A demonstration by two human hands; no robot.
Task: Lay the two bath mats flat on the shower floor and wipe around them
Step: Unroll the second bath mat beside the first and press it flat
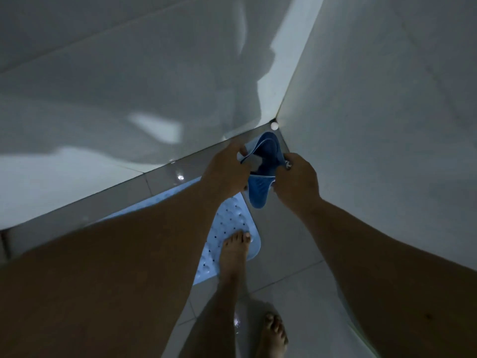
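Holding the dark blue bath mat (260,177) between them, both hands work up near the corner where the two shower walls (387,99) meet the floor. The left hand (227,171) pinches the mat's left edge, fingers closed over a pale fold of it; the right hand (296,182) has its grip closed on the right edge, beside something small and metallic that I cannot make out. The mat is curled and bunched, hanging in the air with one corner drooping downward between the hands, not yet spread.

The light blue bath mat (232,223) already lies flat on the shower floor (296,288), running along the left wall's base, with one bare foot (233,257) resting on its near corner. A second foot (275,332) stands on bare tile nearer the camera.

What the coming move turns on: the open floor lies below and to the right of the held mat, between the flat mat's right edge and the right wall. The held mat's long axis seems to run roughly from the corner toward the person, so it would likely be lowered beside the first one, the right hand being nearer that free strip. Overlap with the laid mat's edge is the risk. No wiping cloth shows.
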